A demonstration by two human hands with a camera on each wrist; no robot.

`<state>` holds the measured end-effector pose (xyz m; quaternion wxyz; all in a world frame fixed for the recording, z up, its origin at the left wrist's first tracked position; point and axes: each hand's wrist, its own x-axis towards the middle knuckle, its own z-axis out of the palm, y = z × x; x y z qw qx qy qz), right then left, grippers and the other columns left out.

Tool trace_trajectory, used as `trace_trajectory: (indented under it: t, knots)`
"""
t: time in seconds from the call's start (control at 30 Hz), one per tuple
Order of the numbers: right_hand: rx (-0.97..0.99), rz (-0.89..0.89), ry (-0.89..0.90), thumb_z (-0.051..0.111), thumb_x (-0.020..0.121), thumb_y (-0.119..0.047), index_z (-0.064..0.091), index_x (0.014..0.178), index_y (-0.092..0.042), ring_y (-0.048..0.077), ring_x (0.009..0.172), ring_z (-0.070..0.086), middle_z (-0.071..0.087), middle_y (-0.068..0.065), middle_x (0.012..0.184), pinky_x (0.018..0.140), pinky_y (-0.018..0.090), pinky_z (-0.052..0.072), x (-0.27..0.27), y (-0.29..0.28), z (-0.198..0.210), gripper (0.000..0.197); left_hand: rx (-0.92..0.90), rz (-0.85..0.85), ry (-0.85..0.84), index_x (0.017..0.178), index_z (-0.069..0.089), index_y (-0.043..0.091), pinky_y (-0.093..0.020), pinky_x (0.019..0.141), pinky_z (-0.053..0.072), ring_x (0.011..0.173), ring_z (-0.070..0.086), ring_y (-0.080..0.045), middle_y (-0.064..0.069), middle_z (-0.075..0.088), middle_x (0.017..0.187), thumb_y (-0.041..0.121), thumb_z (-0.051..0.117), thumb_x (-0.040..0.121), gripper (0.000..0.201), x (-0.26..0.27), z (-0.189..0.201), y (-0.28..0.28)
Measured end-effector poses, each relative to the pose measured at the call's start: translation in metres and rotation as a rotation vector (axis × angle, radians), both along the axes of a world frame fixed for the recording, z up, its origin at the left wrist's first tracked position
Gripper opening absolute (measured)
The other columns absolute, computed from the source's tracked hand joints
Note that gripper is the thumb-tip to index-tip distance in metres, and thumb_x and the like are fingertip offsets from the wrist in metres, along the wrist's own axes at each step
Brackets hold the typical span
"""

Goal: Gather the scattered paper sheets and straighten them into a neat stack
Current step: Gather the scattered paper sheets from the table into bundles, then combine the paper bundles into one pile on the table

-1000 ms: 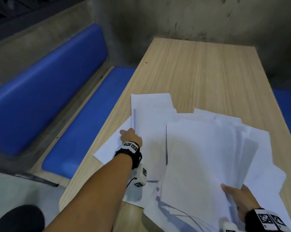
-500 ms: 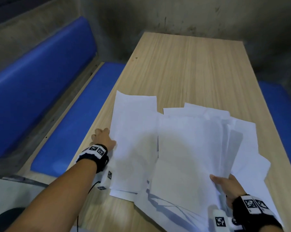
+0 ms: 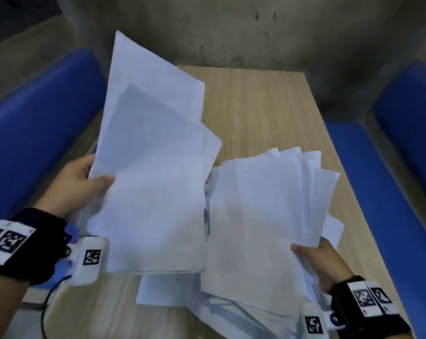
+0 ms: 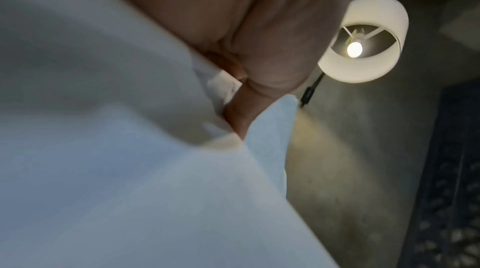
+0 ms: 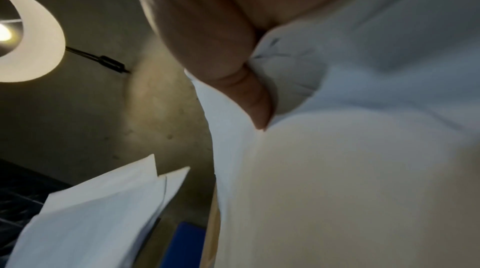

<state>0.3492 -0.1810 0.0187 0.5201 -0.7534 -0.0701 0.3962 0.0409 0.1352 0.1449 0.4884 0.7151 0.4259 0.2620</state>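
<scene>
My left hand (image 3: pixel 84 182) grips a bunch of white sheets (image 3: pixel 153 172) by their left edge, lifted and tilted up over the table's left side. In the left wrist view the thumb (image 4: pixel 241 116) pinches those sheets (image 4: pixel 116 169). My right hand (image 3: pixel 317 260) grips a second, fanned bunch of white sheets (image 3: pixel 263 216) at its right edge. The right wrist view shows the thumb (image 5: pixel 254 96) pressed onto that paper (image 5: pixel 350 169). More loose sheets (image 3: pixel 163 289) lie flat on the table beneath both bunches.
The wooden table (image 3: pixel 263 106) runs away to a concrete wall (image 3: pixel 231 28). Blue padded benches stand on the left (image 3: pixel 35 123) and right (image 3: pixel 378 192). A lit hanging lamp (image 4: pixel 363 40) shows overhead in the wrist views.
My left hand has lifted its sheets off the table and tilted them upward. My right hand has kept its grip on the fanned bunch, raised a little.
</scene>
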Motion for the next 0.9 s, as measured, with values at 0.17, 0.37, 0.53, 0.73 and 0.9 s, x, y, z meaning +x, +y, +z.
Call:
trace_trajectory:
  t: [0.17, 0.37, 0.53, 0.73, 0.9]
  knots:
    - [0.063, -0.063, 0.065, 0.056, 0.086, 0.006, 0.059, 0.116, -0.003, 0.026, 0.085, 0.064, 0.068, 0.012, 0.096, 0.073, 0.033, 0.049, 0.011, -0.024, 0.016, 0.032, -0.328, -0.140, -0.147, 0.115, 0.064, 0.008, -0.040, 0.083, 0.056, 0.095, 0.071, -0.028, -0.015, 0.071, 0.115, -0.006, 0.060, 0.086, 0.033, 0.065, -0.040, -0.055]
    - [0.162, 0.021, 0.170, 0.058, 0.077, 0.011, 0.066, 0.092, 0.005, 0.019, 0.054, 0.067, 0.072, 0.011, 0.066, 0.048, 0.023, 0.050, -0.005, -0.011, 0.025, 0.018, -0.506, -0.147, -0.030, 0.091, 0.058, -0.002, -0.035, 0.068, 0.057, 0.081, 0.070, -0.031, -0.013, 0.071, 0.091, 0.023, 0.077, 0.057, 0.046, 0.094, -0.116, -0.121]
    - [0.140, 0.102, 0.193, 0.066, 0.073, -0.010, 0.065, 0.105, 0.006, 0.028, 0.062, 0.068, 0.071, 0.019, 0.079, 0.053, 0.031, 0.049, -0.013, -0.005, 0.018, 0.035, -0.870, -0.262, -0.066, 0.118, 0.061, 0.008, -0.034, 0.080, 0.057, 0.102, 0.070, -0.030, -0.016, 0.071, 0.115, 0.019, 0.087, 0.055, 0.069, 0.089, -0.122, -0.128]
    - [0.170, 0.094, 0.270, 0.060, 0.088, -0.037, 0.065, 0.112, -0.016, 0.023, 0.094, 0.071, 0.075, 0.008, 0.105, 0.083, 0.041, 0.056, -0.027, 0.009, 0.002, 0.032, -0.797, -0.208, -0.042, 0.118, 0.062, -0.001, -0.032, 0.075, 0.058, 0.093, 0.072, -0.030, -0.018, 0.074, 0.107, 0.003, 0.076, 0.064, 0.056, 0.088, -0.128, -0.130]
    - [-0.098, -0.078, -0.102, 0.061, 0.088, -0.028, 0.058, 0.102, -0.010, 0.026, 0.087, 0.065, 0.064, 0.017, 0.108, 0.074, 0.033, 0.048, -0.005, -0.008, -0.017, 0.023, -0.694, 0.022, -0.048, 0.119, 0.060, 0.000, -0.041, 0.088, 0.050, 0.095, 0.067, -0.032, -0.020, 0.070, 0.113, -0.009, 0.060, 0.084, 0.037, 0.061, -0.144, -0.105]
